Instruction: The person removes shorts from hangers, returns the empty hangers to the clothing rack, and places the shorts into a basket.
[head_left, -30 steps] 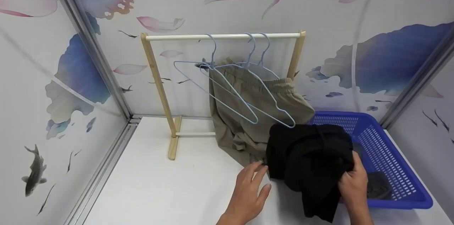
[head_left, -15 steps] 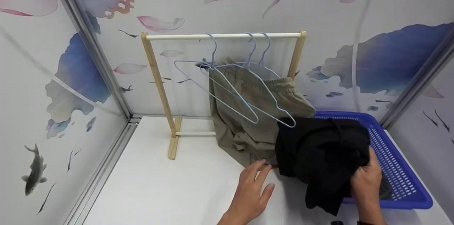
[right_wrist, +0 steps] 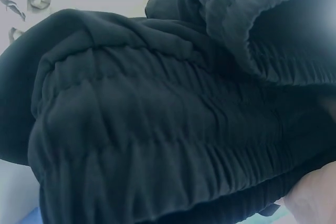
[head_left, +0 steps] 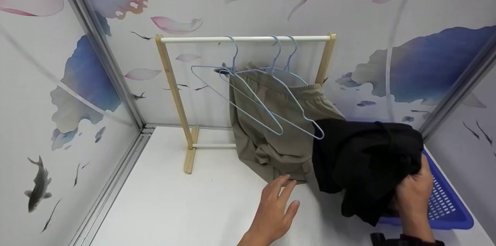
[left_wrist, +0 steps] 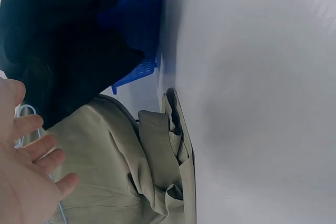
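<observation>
My right hand [head_left: 415, 190] grips a bundle of black pants [head_left: 368, 160] by its right side, holding it in front of the blue basket [head_left: 451, 213]. In the right wrist view the gathered elastic waistband [right_wrist: 152, 129] fills the middle, with an elastic cuff [right_wrist: 231, 30] above it; only part of the hand [right_wrist: 317, 195] shows at lower right. My left hand [head_left: 274, 209] holds nothing, its fingers loosely spread near the lower edge of the khaki pants [head_left: 271, 129]. Those khaki pants hang from the rack behind the light blue hangers [head_left: 235, 50].
A small clothes rack with wooden posts [head_left: 173, 83] and a white rail [head_left: 193, 40] stands on the white table [head_left: 174, 207]. Three hangers hook over the rail. The black pants cover much of the basket. Printed walls enclose the table at the back and sides.
My right hand has moved right and slightly up with the black pants, over the basket, which is now more covered. The left hand has stayed nearly in place, and the black cloth has left its fingertips.
</observation>
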`<state>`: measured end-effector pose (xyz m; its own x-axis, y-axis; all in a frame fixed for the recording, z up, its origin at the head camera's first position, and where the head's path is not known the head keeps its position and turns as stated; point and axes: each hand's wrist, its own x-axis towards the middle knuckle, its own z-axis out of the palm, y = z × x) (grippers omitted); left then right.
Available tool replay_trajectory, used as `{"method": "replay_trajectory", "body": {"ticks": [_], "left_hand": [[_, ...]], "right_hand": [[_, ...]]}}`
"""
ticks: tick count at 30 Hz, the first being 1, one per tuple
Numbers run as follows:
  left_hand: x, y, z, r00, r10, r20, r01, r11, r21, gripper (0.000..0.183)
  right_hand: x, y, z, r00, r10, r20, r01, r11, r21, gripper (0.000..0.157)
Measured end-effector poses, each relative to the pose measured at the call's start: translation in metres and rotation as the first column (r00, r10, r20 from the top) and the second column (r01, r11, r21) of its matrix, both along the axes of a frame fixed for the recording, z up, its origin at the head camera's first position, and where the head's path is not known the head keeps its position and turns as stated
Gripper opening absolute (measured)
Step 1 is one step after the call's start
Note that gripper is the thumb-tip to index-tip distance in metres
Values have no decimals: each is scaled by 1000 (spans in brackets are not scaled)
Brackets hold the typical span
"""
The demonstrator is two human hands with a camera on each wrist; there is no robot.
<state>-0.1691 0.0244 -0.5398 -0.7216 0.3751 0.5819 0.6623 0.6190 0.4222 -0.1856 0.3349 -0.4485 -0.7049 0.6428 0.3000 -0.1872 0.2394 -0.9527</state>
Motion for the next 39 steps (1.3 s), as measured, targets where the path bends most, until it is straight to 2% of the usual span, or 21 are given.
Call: {"method": "replay_trajectory", "body": {"ticks": [8, 14, 21, 27, 30, 34, 39], "left_hand": [[0, -1, -1, 1000, -2, -6, 2, 1000, 2, 42], [0, -1, 0, 1000, 1, -5, -1, 1000, 5, 42], [0, -2, 0, 1000, 2, 30, -2, 1000, -7, 44], [1, -3, -1, 1000, 6, 26, -5, 1000, -12, 43], [1, -3, 0, 999, 11, 35, -10, 1000, -19, 43], [1, -2, 0, 998, 16, 57, -15, 1000, -25, 44], [1, -2, 0, 998, 23, 56, -21, 999, -40, 44]], "right_hand": [[-4, 11, 0, 999, -34, -21, 33, 999, -13, 21], [-10, 20, -5, 998, -53, -21, 50, 992, -112, 13], [-18, 31, -9, 992, -130, 4, 129, 985, -113, 20], [-18, 40, -8, 990, -142, -24, 135, 973, -185, 16], [-18, 45, -4, 987, -157, -20, 151, 970, -191, 15], [-19, 51, 1, 979, -202, -8, 197, 961, -192, 16], [-21, 57, 3, 951, -306, 32, 308, 942, -136, 15]]}}
